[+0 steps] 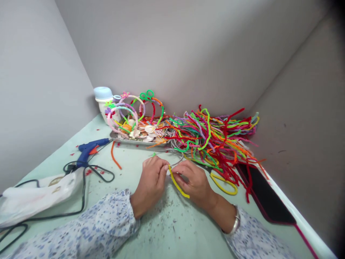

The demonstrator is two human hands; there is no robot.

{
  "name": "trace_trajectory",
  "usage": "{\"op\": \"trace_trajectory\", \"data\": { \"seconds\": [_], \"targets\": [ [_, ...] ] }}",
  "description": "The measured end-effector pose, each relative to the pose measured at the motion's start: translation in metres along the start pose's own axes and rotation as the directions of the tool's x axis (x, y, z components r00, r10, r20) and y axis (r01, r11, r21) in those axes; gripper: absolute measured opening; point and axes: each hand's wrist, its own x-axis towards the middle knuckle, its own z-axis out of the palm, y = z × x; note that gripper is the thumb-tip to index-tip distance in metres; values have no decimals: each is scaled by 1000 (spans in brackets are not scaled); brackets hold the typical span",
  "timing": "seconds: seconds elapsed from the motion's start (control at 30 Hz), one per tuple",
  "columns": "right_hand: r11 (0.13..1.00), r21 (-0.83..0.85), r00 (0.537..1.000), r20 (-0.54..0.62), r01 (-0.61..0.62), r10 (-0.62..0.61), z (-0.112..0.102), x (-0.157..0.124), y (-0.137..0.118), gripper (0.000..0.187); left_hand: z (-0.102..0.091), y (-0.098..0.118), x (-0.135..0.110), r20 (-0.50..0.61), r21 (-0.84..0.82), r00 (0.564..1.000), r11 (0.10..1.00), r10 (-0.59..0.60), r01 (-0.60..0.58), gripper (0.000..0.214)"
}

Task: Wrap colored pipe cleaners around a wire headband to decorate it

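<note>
My left hand (151,180) and my right hand (194,181) meet at the middle of the pale green table (172,230). Both pinch a yellow pipe cleaner (178,185) against a thin metal headband hoop (178,158) that curves away behind my fingers. The yellow stem hangs down between my hands. A green tip shows just above my left fingers. Both hands are closed in a pinch.
A big pile of coloured pipe cleaners (215,138) lies at the right. A metal tray (134,141) holds shells and finished wrapped headbands (134,108). A blue glue gun (90,148) with black cable lies left, near a white bag (35,194). Yellow-handled scissors (223,183) and a dark phone (265,198) lie right.
</note>
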Motion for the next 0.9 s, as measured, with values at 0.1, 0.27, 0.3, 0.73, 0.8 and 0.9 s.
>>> {"op": "trace_trajectory", "data": {
  "seconds": [0.1, 0.27, 0.3, 0.73, 0.8, 0.9],
  "targets": [
    [992, -101, 997, -10, 69, -70, -1, 0, -1, 17, 0, 0, 1, -2, -9, 1000, 1000, -3, 3, 22],
    [963, -187, 981, 29, 193, -191, -4, -1, 0, 24, 0, -1, 0, -5, -28, 1000, 1000, 8, -8, 21],
    [962, -183, 979, 31, 204, -201, -5, 0, 0, 24, 0, -1, 0, -5, -28, 1000, 1000, 10, -11, 20],
    [982, 22, 982, -11, 186, -186, -6, 3, -1, 27, 3, -2, 0, 1, 63, 1000, 998, 29, -29, 19],
    [988, 28, 988, -46, 150, -148, -6, 5, -3, 25, 3, -2, 0, 13, 74, 999, 997, 30, -31, 19],
    [996, 55, 992, -101, 75, -70, -5, 7, -4, 19, 3, -3, 0, 24, 87, 999, 996, 34, -36, 19]
  ]
}}
